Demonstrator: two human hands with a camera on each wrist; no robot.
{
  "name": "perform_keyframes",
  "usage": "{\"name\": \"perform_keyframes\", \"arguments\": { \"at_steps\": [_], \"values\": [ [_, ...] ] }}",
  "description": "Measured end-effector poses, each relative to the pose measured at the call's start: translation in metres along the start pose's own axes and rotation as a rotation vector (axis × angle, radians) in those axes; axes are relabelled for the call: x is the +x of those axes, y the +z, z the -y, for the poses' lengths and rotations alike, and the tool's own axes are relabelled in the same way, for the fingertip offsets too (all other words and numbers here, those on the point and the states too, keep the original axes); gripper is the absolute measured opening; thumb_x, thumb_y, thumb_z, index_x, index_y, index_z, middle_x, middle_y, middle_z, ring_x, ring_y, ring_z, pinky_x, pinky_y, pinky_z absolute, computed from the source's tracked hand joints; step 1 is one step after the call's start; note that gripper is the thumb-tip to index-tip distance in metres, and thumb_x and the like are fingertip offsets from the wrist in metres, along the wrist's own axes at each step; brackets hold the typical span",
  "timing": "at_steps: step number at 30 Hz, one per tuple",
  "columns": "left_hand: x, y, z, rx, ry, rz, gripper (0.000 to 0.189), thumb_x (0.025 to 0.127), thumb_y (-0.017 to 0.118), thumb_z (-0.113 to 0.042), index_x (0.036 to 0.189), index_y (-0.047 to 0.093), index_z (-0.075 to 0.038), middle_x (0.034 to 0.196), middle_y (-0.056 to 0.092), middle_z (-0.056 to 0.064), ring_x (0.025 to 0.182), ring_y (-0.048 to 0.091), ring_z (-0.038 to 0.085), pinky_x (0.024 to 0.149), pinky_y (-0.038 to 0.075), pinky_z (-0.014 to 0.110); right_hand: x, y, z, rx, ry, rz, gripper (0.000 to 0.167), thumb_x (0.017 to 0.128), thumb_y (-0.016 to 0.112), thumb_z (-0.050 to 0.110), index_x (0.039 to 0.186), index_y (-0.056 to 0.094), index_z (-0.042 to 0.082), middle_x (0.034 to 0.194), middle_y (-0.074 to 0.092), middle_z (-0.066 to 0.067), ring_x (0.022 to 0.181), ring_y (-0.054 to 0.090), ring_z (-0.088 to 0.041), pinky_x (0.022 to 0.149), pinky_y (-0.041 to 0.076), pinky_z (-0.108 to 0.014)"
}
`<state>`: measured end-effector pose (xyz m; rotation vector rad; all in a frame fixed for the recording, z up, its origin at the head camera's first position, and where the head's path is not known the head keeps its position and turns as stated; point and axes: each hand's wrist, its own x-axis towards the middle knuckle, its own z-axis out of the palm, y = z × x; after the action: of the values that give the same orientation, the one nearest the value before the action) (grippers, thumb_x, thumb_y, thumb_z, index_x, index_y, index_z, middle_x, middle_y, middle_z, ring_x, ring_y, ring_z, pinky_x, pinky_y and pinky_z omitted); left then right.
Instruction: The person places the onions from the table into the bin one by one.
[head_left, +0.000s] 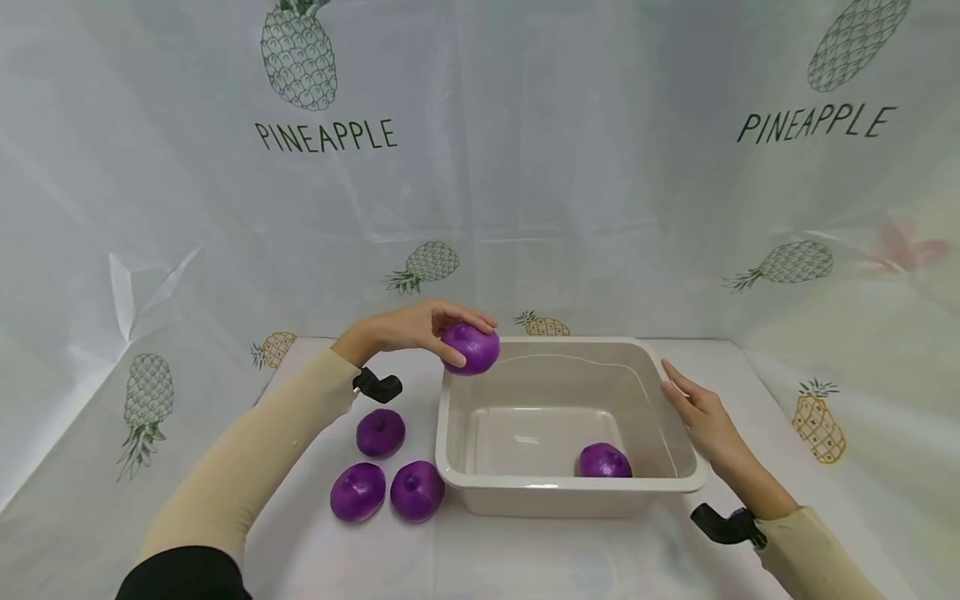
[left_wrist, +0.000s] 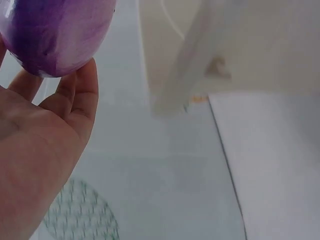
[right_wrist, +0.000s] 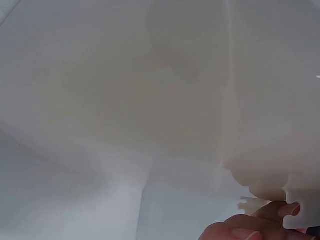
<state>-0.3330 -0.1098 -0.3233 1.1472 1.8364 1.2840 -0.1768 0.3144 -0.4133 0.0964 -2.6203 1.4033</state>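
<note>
My left hand grips a glossy purple onion over the far left corner of a beige plastic basin. The left wrist view shows this onion with pale streaks, the fingers wrapped round its side. My right hand holds the basin's right rim; in the right wrist view fingertips curl at the edge. One purple onion lies inside, near the front wall, its lower part hidden by the rim. Left of the basin sit three more: a rear onion, a front-left onion and an onion close against the basin.
A white cloth covers the table. Behind and at the sides hangs a pale sheet printed with pineapples. A black wrist mount juts from the left wrist, and another black mount from the right.
</note>
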Motion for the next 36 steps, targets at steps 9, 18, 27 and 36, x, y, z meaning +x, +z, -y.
{"name": "perform_keyframes", "arguments": {
  "at_steps": [9,18,27,36],
  "values": [
    [0.04,0.027,0.001,0.052,0.026,0.177,0.052,0.083,0.08,-0.002,0.133,0.064,-0.005,0.15,0.047,0.009,0.135,0.046,0.022,0.102,0.047,0.042,-0.002,0.004,0.001,0.004,0.005,0.001,0.052,0.109,0.043,0.024,0.153,0.03,0.0,0.142,0.042,-0.033,0.115,0.056,-0.044,0.074,0.048,-0.013],
    [0.082,0.066,0.012,0.076,0.028,0.383,0.051,0.079,0.08,0.007,0.128,0.063,0.004,0.148,0.048,0.017,0.135,0.043,0.012,0.106,0.044,0.037,-0.003,0.004,-0.001,-0.005,0.016,0.008,0.053,0.109,0.043,0.025,0.154,0.03,0.0,0.136,0.048,-0.035,0.102,0.065,-0.032,0.071,0.052,-0.018],
    [0.112,0.106,0.026,0.13,-0.011,0.546,0.053,0.077,0.082,0.008,0.127,0.064,0.005,0.143,0.054,0.012,0.13,0.047,0.004,0.107,0.041,0.029,-0.005,-0.001,-0.004,0.033,0.021,0.015,0.053,0.108,0.044,0.024,0.154,0.029,0.001,0.136,0.048,-0.035,0.093,0.063,-0.007,0.071,0.054,-0.02],
    [0.126,0.119,0.038,0.143,-0.084,0.58,0.05,0.079,0.08,0.009,0.126,0.064,0.006,0.146,0.05,0.018,0.13,0.045,0.001,0.108,0.038,0.023,0.0,-0.003,-0.001,0.013,-0.007,-0.001,0.052,0.108,0.044,0.024,0.153,0.03,0.001,0.136,0.048,-0.034,0.095,0.063,-0.007,0.072,0.052,-0.017]
  ]
}}
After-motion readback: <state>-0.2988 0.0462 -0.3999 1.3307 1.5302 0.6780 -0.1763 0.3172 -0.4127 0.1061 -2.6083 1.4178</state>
